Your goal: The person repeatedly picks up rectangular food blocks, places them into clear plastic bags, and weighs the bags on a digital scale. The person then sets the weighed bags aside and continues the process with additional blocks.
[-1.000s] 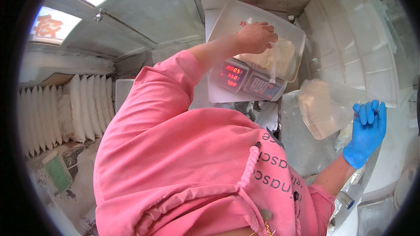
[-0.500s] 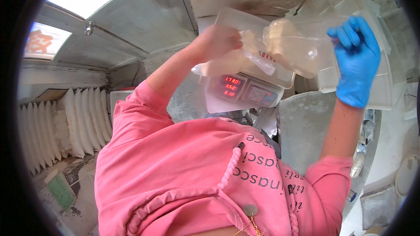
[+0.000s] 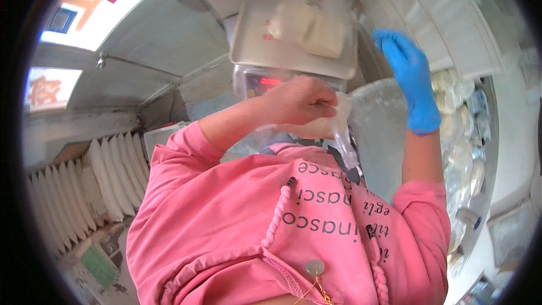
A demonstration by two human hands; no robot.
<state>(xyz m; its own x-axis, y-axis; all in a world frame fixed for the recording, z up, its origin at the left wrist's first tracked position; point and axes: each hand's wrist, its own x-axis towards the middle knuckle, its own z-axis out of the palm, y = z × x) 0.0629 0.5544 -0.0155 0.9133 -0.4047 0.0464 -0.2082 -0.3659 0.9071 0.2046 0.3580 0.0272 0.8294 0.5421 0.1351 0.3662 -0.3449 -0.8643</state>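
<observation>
A weighing scale with a steel tray [image 3: 251, 36] and a lit red display [image 3: 270, 82] stands ahead of me. On the tray lies a clear bag of pale, blocky stuff [image 3: 324, 36], its top bunched upward. My bare left hand [image 3: 302, 101] is closed on another clear plastic bag [image 3: 343, 133] with pale contents, held below the scale against my front and partly hidden behind the hand. My blue-gloved right hand [image 3: 401, 73] is raised just right of the tray, fingers apart and loosely bent, with nothing visible in them.
A row of white pillow-like packs [image 3: 84, 189] stands at the left beside windowed metal panels [image 3: 147, 28]. A grey counter [image 3: 372, 130] lies right of the scale. Several bagged packages [image 3: 460, 141] line the right side, below a ribbed white lid or panel [image 3: 429, 17].
The bag that my right hand carried now rests on the tray, and that hand has let it go. My left hand has brought its bag down from the tray toward me.
</observation>
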